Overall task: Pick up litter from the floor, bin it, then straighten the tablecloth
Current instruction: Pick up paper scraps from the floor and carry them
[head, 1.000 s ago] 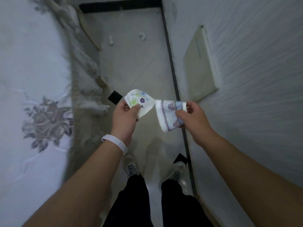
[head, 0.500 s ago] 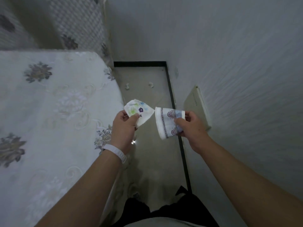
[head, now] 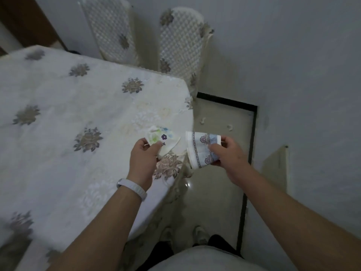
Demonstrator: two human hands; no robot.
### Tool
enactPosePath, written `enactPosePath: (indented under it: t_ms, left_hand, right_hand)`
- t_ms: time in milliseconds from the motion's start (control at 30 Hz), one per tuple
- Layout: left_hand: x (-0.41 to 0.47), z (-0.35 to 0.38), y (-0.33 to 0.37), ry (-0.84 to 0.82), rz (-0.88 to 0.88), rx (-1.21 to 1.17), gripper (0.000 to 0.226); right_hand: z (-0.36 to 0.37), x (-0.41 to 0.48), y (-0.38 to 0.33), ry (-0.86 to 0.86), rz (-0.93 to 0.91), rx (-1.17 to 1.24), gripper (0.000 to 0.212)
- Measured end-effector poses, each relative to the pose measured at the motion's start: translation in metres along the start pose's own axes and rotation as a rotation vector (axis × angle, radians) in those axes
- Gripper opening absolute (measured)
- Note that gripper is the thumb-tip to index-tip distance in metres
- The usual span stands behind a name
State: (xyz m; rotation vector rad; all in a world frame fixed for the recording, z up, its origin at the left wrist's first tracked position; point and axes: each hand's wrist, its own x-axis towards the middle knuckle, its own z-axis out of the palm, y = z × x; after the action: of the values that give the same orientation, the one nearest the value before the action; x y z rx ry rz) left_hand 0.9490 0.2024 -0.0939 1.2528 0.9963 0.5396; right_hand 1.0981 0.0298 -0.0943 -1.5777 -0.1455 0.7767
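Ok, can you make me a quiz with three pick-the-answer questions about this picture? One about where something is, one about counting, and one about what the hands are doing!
1. Where are the small white scraps of litter?
A. On the tablecloth
B. On the floor past the table
C. In a bin

2. How many white quilted chair backs stand behind the table?
A. Two
B. Four
C. None

3. What is the right hand doing?
A. Resting open
B. Holding a white paper cup with a blue and purple pattern
C. Pulling the cloth

Answers: 1 B, two scraps lie on the bare pale floor. 2 A, two backs show side by side. 3 B, fingers wrap the cup, while the left hand holds a crumpled white flowered cup over the white flowered tablecloth.
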Motion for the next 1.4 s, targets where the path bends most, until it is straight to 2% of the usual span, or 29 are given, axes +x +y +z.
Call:
enactPosePath:
  t_ms: [300,500,633,867,1067,1233,1400]
  left_hand:
    - [-0.088,-0.070,-0.011,0.421,0.023,-0.101,0.006]
    - [-0.174,-0.125,-0.017,0.685,0.072,-0.192,0.008]
    - [-0.223,-0.157,-0.026,0.786,0.094,-0.266,0.013]
    - [-0.309,-0.218,-0.046,0.901,0.144,-0.324,0.014]
    - [-0.422,-0.300,-0.083,1.008,0.167,-0.380,0.017]
    - [-0.517,-0.374,-0.122,1.125,0.171,-0.455,0.018]
    - [-0.599,-0.419,-0.154,1.264,0.203,-0.482,0.016]
  right_hand:
    - [0.060,0.001,-0.003,-0.424,0.025,-0.114,0.023]
    - [0.128,-0.052,0.005,-0.701,0.029,-0.230,0.019]
    - [0.162,-0.098,0.013,-0.830,0.019,-0.267,0.018]
    - [0.207,-0.193,0.042,-0.942,-0.025,-0.330,0.021]
    - [0.257,-0.312,0.093,-1.033,-0.017,-0.349,0.019]
    - [0.304,-0.420,0.133,-1.174,-0.021,-0.365,0.039]
    - [0.341,-0.508,0.170,-1.306,-0.001,-0.421,0.036]
